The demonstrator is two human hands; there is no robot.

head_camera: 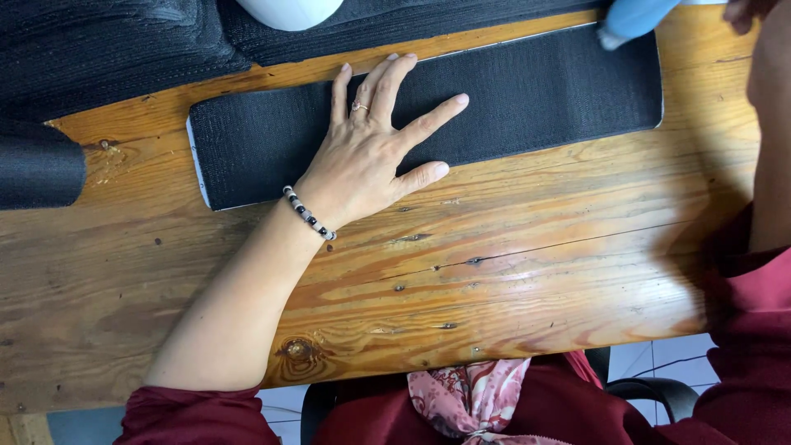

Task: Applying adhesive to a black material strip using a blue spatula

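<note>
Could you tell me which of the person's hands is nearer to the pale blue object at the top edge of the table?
The right hand. It sits at the top right corner, just beside the pale blue object. The left hand lies flat on the black fabric strip, well to the object's left.

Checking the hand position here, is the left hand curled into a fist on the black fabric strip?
No, the left hand lies flat with fingers spread on the black fabric strip, which rests on the wooden table.

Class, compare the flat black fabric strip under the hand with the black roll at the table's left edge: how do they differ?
The fabric strip lies unrolled and flat in full view; the black roll is wound up and cut off by the frame. The left hand presses the strip; nothing touches the roll. Both are black and rest on the wooden table.
</note>
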